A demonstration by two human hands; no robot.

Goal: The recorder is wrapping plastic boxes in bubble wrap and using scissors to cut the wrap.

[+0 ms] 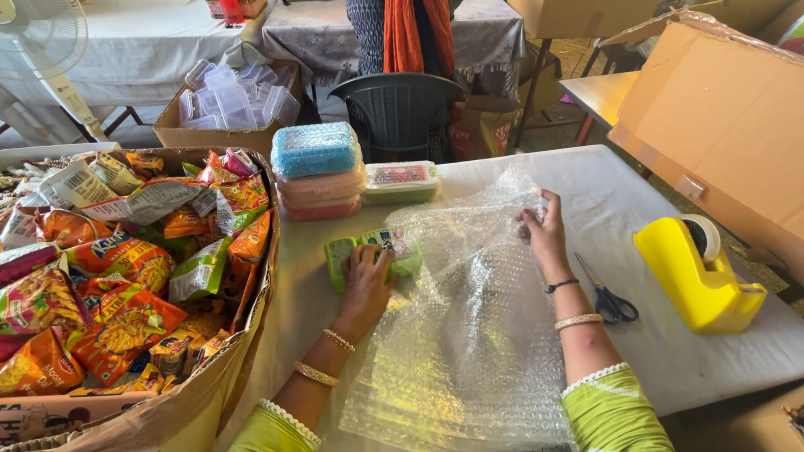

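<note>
Currently: your left hand (366, 276) presses flat on the green box (373, 251), long axis left-right; your right hand (544, 234) pinches the bubble wrap (469, 318) farther right.

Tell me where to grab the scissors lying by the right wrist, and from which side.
Take the scissors by the black handle loops, at the end nearest the person. They lie flat and closed on the white table, blades pointing away toward the far side, so probably come from the near side, between the right hand and the yellow tape dispenser.
</note>
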